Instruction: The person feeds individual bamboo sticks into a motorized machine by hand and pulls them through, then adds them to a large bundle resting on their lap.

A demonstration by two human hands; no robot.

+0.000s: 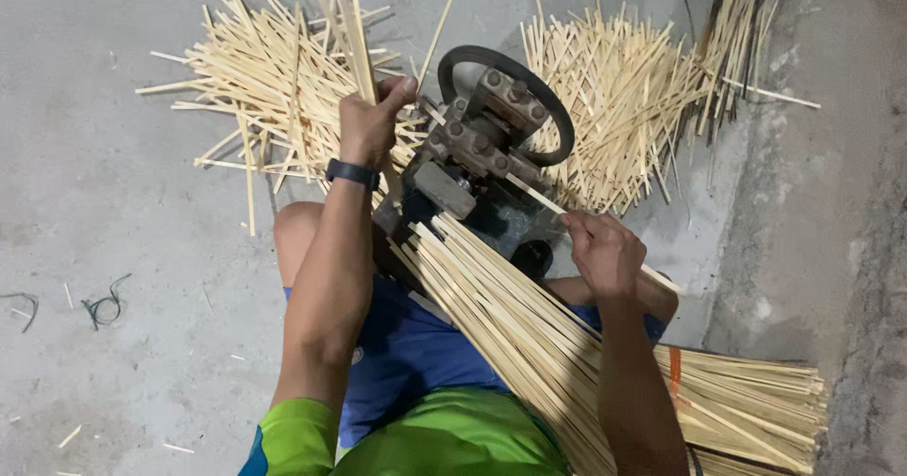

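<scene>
my left hand [373, 122] is clenched around a few pale bamboo strips [348, 23] that stand up out of my fist and reach toward the top of the view, thumb pressed against them just beside the small iron machine [482, 145] with its dark ring. a black band [352, 173] sits on that wrist. my right hand [605, 249] pinches a single strip [539, 197] between fingertips and thumb; the strip runs from my fingers slantwise up into the machine's block. under that hand a thick bundle of long strips [529, 334] lies across my lap, fanning out toward the lower right, where an orange tie [675, 372] crosses it. heaps of cut strips [624, 89] lie on the concrete floor [113, 249] on both sides of the machine.
</scene>
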